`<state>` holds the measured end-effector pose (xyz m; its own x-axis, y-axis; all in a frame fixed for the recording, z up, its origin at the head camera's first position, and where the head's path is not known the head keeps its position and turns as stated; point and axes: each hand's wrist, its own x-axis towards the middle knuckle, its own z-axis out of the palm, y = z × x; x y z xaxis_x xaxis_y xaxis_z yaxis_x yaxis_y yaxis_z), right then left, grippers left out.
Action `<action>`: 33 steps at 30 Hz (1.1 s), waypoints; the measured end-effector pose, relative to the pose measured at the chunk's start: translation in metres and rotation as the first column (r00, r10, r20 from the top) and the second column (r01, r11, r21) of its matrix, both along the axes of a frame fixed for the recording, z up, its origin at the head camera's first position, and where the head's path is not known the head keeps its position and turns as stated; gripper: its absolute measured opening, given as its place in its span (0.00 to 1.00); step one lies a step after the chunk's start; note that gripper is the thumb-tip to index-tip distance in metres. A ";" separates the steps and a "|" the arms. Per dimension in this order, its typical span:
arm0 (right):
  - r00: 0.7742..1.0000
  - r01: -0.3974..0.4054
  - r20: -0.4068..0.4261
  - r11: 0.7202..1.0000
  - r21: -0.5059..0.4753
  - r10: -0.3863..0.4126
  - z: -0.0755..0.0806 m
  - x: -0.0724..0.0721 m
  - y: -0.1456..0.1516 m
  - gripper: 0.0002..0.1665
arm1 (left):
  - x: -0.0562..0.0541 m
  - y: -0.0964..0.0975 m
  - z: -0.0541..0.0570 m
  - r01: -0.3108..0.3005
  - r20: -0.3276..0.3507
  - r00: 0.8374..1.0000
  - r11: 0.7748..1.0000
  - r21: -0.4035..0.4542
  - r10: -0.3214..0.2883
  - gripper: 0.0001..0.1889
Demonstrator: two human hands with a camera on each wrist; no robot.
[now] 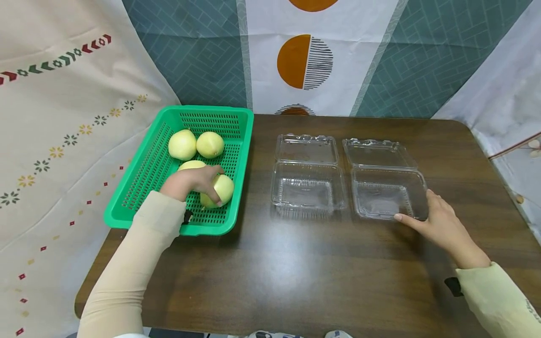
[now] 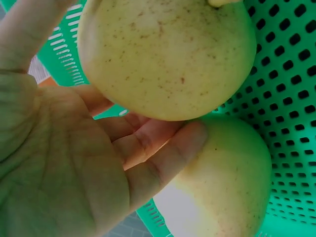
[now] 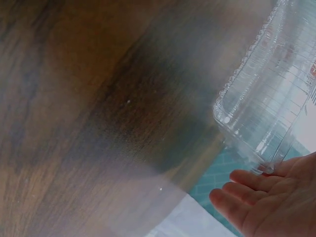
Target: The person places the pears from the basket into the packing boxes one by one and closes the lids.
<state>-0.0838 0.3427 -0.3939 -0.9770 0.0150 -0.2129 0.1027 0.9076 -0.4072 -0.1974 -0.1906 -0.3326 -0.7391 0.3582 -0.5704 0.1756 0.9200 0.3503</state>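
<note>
My left hand (image 1: 195, 182) reaches into the green basket (image 1: 111, 209) and grips a pale yellow-green pear (image 1: 223, 188), thumb on one side and fingers on the other. Close up in the left wrist view, the speckled pear (image 2: 168, 59) sits against the fingers, and a second pear (image 2: 227, 182) touches the fingertips. At the front right corner of the right-hand clear plastic clamshell box (image 1: 382, 193), my right hand (image 1: 444, 227) rests with thumb and fingers along the rim. The right wrist view shows extended fingers (image 3: 247, 190) beside the box corner (image 3: 261, 118).
Two more pears, one on the left (image 1: 182, 145) and one on the right (image 1: 210, 144), lie toward the basket's back. A second lidded clear box (image 1: 306, 188) stands open between basket and right-hand box. All rest on a brown wooden table (image 1: 274, 272), with hanging cloths (image 1: 203, 56) behind.
</note>
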 end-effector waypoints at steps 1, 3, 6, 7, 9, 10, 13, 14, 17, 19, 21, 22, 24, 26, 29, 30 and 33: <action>1.000 0.000 0.000 1.000 -0.001 0.000 0.001 0.000 -0.001 0.68 | 0.000 0.000 0.000 -0.001 0.001 1.000 1.000 -0.004 0.001 0.46; 1.000 0.000 -0.001 1.000 -0.003 0.000 0.002 0.000 -0.001 0.68 | 0.000 0.001 0.001 -0.004 0.004 1.000 1.000 -0.007 0.004 0.45; 1.000 0.001 -0.004 1.000 -0.004 -0.001 0.004 -0.001 -0.002 0.68 | 0.000 0.001 0.002 -0.009 0.014 1.000 1.000 -0.012 0.009 0.43; 1.000 0.001 -0.007 1.000 -0.006 -0.001 0.004 -0.001 -0.002 0.68 | 0.000 0.001 0.002 -0.015 0.018 1.000 1.000 -0.017 0.015 0.42; 1.000 0.000 -0.009 1.000 -0.005 0.000 0.005 -0.002 -0.002 0.68 | -0.001 0.001 0.003 -0.020 0.021 1.000 0.999 -0.027 0.020 0.41; 1.000 0.002 -0.008 1.000 -0.007 -0.002 0.005 -0.002 -0.002 0.68 | -0.001 0.001 0.003 -0.019 0.021 1.000 0.999 -0.032 0.019 0.41; 1.000 -0.002 -0.005 1.000 -0.007 0.002 0.005 -0.002 -0.001 0.68 | 0.000 0.001 0.003 -0.025 0.024 0.999 0.999 -0.036 0.026 0.41; 1.000 -0.003 -0.006 1.000 -0.007 0.003 0.005 -0.002 -0.001 0.68 | 0.000 0.001 0.003 -0.028 0.025 0.999 0.999 -0.034 0.029 0.41; 1.000 -0.008 -0.004 1.000 -0.014 0.008 0.003 -0.001 -0.001 0.68 | 0.001 0.001 0.001 -0.038 0.033 0.999 0.999 -0.027 0.039 0.42; 1.000 -0.012 0.002 1.000 -0.024 0.012 0.001 0.001 -0.002 0.68 | 0.002 0.000 -0.001 -0.036 0.041 0.998 0.999 -0.030 0.037 0.44; 1.000 -0.016 0.009 0.999 -0.037 0.016 -0.001 0.002 -0.003 0.67 | 0.003 -0.001 -0.003 -0.033 0.047 0.998 0.999 -0.039 0.034 0.46; 1.000 -0.020 0.009 0.999 -0.041 0.020 -0.003 0.003 -0.003 0.67 | 0.004 -0.001 -0.003 -0.029 0.048 0.998 0.998 -0.047 0.031 0.46; 1.000 -0.019 0.008 0.999 -0.048 0.019 -0.004 0.004 -0.005 0.67 | 0.004 -0.001 -0.003 -0.029 0.045 0.998 0.998 -0.050 0.031 0.46; 1.000 -0.018 0.002 0.999 -0.050 0.018 -0.005 0.005 -0.005 0.67 | 0.003 -0.001 -0.003 -0.032 0.040 0.999 0.999 -0.044 0.034 0.47; 1.000 -0.015 -0.005 0.999 -0.042 0.015 -0.004 0.006 -0.005 0.66 | 0.001 0.003 0.000 -0.045 0.043 0.998 0.998 -0.037 0.046 0.49; 1.000 -0.017 -0.007 0.999 -0.039 0.016 -0.003 0.005 -0.005 0.66 | 0.000 0.004 0.001 -0.049 0.047 0.998 0.998 -0.038 0.051 0.50; 1.000 -0.022 -0.006 0.999 -0.025 0.022 -0.002 0.005 -0.004 0.66 | 0.000 0.006 0.002 -0.057 0.053 0.997 0.997 -0.048 0.060 0.51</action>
<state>-0.0789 0.3387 -0.3954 -0.9783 -0.0118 -0.2070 0.0802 0.8992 -0.4302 -0.1969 -0.1848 -0.3307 -0.7254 0.2873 -0.6255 0.1027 0.9437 0.3144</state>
